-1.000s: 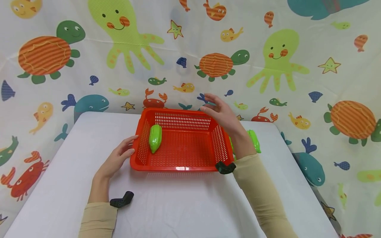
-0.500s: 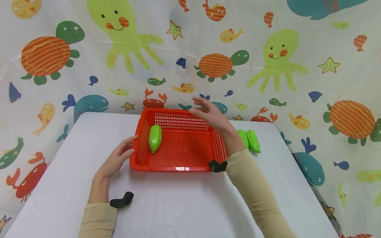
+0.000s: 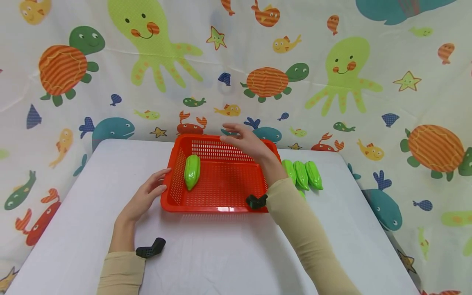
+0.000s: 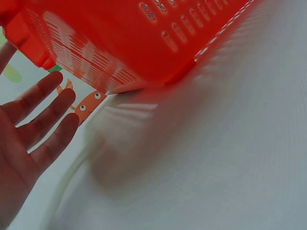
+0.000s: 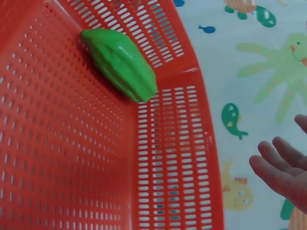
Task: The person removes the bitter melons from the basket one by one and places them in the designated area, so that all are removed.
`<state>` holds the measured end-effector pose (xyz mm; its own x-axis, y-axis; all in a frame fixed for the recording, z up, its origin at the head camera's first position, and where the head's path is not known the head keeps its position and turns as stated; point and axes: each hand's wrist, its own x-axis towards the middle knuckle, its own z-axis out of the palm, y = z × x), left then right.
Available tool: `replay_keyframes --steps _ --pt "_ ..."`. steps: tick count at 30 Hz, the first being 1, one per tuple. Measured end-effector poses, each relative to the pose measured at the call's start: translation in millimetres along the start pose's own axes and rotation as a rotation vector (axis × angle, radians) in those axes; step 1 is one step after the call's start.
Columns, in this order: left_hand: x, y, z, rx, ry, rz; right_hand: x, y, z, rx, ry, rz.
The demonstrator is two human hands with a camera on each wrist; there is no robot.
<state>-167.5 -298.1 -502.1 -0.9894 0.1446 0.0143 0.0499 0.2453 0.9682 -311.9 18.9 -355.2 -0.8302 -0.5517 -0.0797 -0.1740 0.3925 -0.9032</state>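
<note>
A red plastic basket (image 3: 225, 184) with slotted sides stands on the white table. At its left end lies one glossy green ridged fruit, like a toy star fruit (image 3: 192, 172). My left hand (image 3: 144, 197) is at the basket's left rim, fingers extended and fingertips at the edge; in the left wrist view its fingers (image 4: 48, 110) are spread beside the basket wall. Above the basket's far rim hovers my right hand (image 3: 246, 141), holding nothing, its fingers loosely bent. The right wrist view shows that hand (image 5: 288, 175) apart from the basket.
Several more green ridged fruits (image 3: 313, 175) lie in a row to the right of the basket, some partly hidden by my right forearm. A curtain (image 3: 228, 57) printed with sea animals hangs behind the white table (image 3: 206, 254).
My right hand has moved left over the basket's far side, uncovering more of the green fruits on the right. The left hand, the basket and the fruit in it have stayed put.
</note>
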Motion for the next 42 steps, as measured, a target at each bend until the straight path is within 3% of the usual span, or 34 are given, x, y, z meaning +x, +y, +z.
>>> replay_keyframes --steps 12,24,42 --pt "0.3 -0.4 0.0 -0.013 -0.001 -0.003 25.1 8 20 -0.063 -0.079 0.038" --pt "4.1 0.0 3.0 -0.010 0.012 0.004 46.7 16 38 -0.030 -0.188 0.044" --pt "5.6 -1.6 2.8 -0.006 0.011 0.008 67.6 26 53 -0.070 -0.240 0.073"
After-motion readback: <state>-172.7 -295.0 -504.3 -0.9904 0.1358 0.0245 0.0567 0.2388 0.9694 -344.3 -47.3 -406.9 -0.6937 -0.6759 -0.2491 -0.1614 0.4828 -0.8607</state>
